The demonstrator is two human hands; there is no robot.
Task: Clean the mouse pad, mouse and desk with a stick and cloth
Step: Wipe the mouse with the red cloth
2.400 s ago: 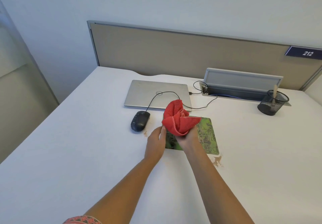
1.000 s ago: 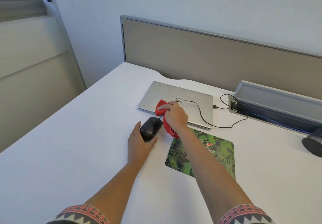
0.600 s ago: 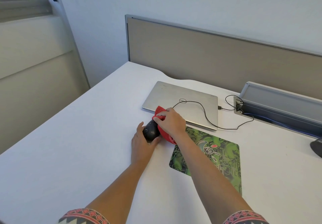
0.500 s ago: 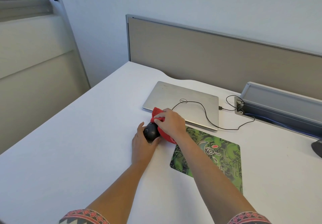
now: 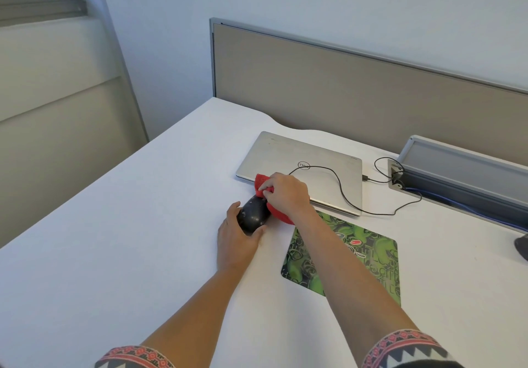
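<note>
The left hand (image 5: pixel 237 241) curls its fingers round the black mouse (image 5: pixel 253 215), on the surface (image 5: pixel 143 224) toward its far edge, by the laptop (image 5: pixel 303 161). The right hand (image 5: pixel 288 194) bunches the red cloth (image 5: pixel 261 180) in curled fingers on the mouse. Best to hold it tight and rub the spots gently

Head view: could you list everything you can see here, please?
mouse: one, black, on the desk
cloth: one, red, against the mouse's far end
mouse pad: one, green patterned, right of the mouse
laptop: one, silver, closed, behind the mouse
cable: one, black, across the laptop lid
desk: one, white, under everything
partition: one, beige, along the desk's back
left hand: one, holds the mouse
right hand: one, grips the cloth
</note>
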